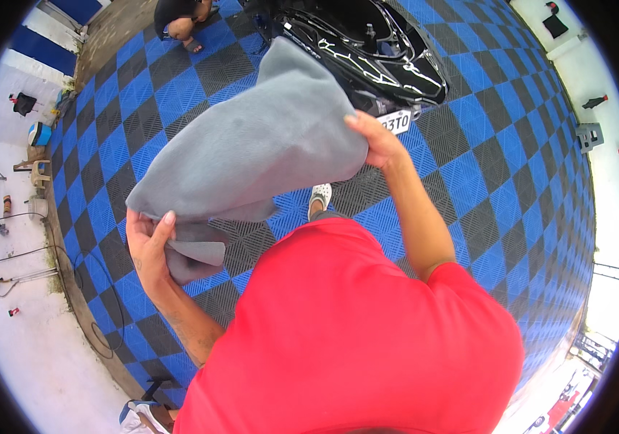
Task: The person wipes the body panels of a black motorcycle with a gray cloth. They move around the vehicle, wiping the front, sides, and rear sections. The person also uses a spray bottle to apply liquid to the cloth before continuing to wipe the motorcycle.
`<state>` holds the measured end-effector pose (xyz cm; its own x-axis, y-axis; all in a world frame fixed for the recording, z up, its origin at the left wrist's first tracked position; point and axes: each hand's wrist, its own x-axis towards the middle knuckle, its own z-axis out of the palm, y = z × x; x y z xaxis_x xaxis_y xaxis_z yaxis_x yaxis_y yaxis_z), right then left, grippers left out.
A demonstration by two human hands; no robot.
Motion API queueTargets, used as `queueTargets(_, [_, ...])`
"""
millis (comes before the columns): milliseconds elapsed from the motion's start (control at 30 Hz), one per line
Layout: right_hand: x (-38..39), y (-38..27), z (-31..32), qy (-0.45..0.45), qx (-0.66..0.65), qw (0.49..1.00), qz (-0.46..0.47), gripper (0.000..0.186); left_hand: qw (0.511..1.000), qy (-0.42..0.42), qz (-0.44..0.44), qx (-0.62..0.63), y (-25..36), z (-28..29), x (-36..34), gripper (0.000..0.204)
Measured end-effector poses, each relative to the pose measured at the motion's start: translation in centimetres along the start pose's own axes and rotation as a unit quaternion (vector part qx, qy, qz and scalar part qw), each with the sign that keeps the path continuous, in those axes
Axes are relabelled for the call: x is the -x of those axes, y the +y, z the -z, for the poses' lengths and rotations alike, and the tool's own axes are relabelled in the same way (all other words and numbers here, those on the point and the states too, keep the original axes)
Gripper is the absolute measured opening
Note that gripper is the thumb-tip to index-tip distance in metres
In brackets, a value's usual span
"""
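Observation:
A large grey cloth (244,145) is stretched between my two hands in front of me. My left hand (150,242) pinches its lower left corner, thumb on top, and a folded flap of the cloth hangs beside that wrist. At the right end, my right hand (378,141) grips the cloth's edge between thumb and fingers. Its upper part billows up and covers some of a glossy black motorcycle (367,50), which stands just beyond. Whether the cloth touches the motorcycle I cannot tell.
Blue and black checkered tiles (497,137) cover the floor. Another person (183,25) crouches at the far left. Along the left wall lie a hose (118,311) and a beige plastic chair (40,173). A grey stool (589,137) is by the right wall.

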<state>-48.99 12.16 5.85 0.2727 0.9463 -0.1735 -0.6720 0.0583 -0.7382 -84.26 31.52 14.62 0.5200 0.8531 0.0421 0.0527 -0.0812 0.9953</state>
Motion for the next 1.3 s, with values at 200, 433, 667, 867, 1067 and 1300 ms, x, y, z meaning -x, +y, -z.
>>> queueTargets(200, [-4.0, -6.0, 0.0, 0.017, -0.103, 0.990, 0.096, 0.040, 0.998, -0.008, -0.007, 0.054, 1.5, -2.4, -7.8, 0.074])
queueTargets(433, [-8.6, -9.9, 0.0, 0.037, -0.118, 0.989, 0.083, 0.038, 0.965, -0.014, 0.045, 0.258, -2.9, -6.4, -13.9, 0.076])
queueTargets(667, [-13.0, -11.3, -1.0, 0.134, -0.077, 0.979, 0.131, 0.040, 0.997, -0.030, 0.031, 0.069, -6.1, -7.9, -21.0, 0.076])
queueTargets(867, [-14.1, -13.3, -2.5, 0.167, -0.062, 0.955, 0.236, 0.017, 0.994, -0.107, -0.026, 0.006, -2.6, -3.7, -29.5, 0.048])
queueTargets(1067, [-14.4, -13.5, -4.4, 0.321, 0.336, 0.795, 0.390, 0.015, 0.950, -0.221, -0.129, -0.180, -0.9, -2.2, -36.4, 0.050])
queueTargets(1300, [-11.2, -12.2, -9.9, 0.323, 0.277, 0.770, 0.476, 0.023, 0.926, -0.328, -0.094, -0.161, 0.7, -1.1, -42.8, 0.028])
